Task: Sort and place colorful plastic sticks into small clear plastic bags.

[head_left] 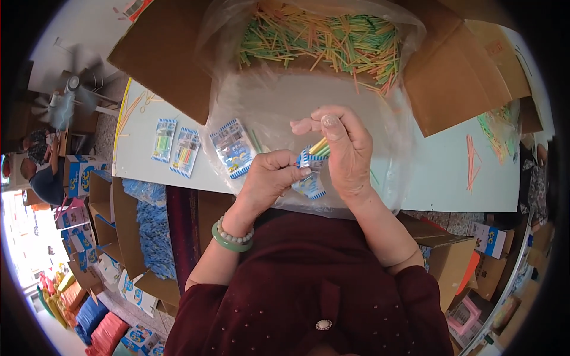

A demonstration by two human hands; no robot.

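Observation:
My left hand (270,177) pinches a small blue-and-white plastic packet (310,185) near its upper edge. A few thin yellow and green sticks (319,147) stand out of the packet's top. Their upper ends meet my right hand (351,151), whose fingers curl over them, with the thumb in front; the exact grip is partly hidden. Pale coverings sit on my right thumb and a fingertip. Left of my hands lies a larger blue-and-white packet (233,148) on clear plastic sheeting, with loose green sticks (256,140) beside it.
Ahead, an open cardboard box (456,74) lined with clear plastic (222,77) holds a heap of coloured sticks (323,38). Two filled packets (164,140) lie on the table at left. A carton of blue packets (155,231) stands below the table edge. Another person (44,172) is at far left.

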